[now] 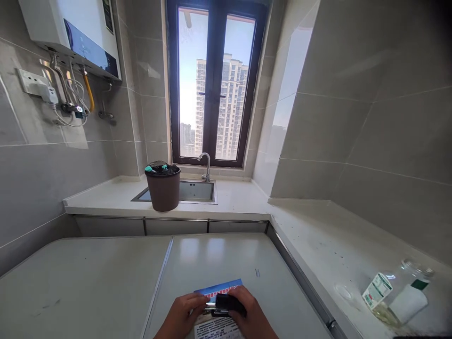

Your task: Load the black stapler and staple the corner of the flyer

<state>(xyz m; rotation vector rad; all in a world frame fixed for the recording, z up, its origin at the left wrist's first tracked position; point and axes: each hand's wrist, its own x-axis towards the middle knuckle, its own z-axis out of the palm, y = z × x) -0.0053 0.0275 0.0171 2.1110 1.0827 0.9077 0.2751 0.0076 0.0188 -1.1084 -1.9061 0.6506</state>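
At the bottom middle, both my hands work over a printed leaflet (219, 288) with a blue top edge that lies on a white appliance top (219, 259). My right hand (252, 313) is closed around a small black stapler (228, 303) set across the leaflet. My left hand (181, 313) pinches the leaflet's left side, with its fingertips against the stapler's metal end. The lower part of the leaflet is hidden under my hands.
A brown bin (163, 187) with a black bag stands on the counter in front of the sink (196, 190) and tap (205, 165) below the window. A glass bottle (397, 292) lies on the right counter. A water heater (76, 33) hangs at upper left.
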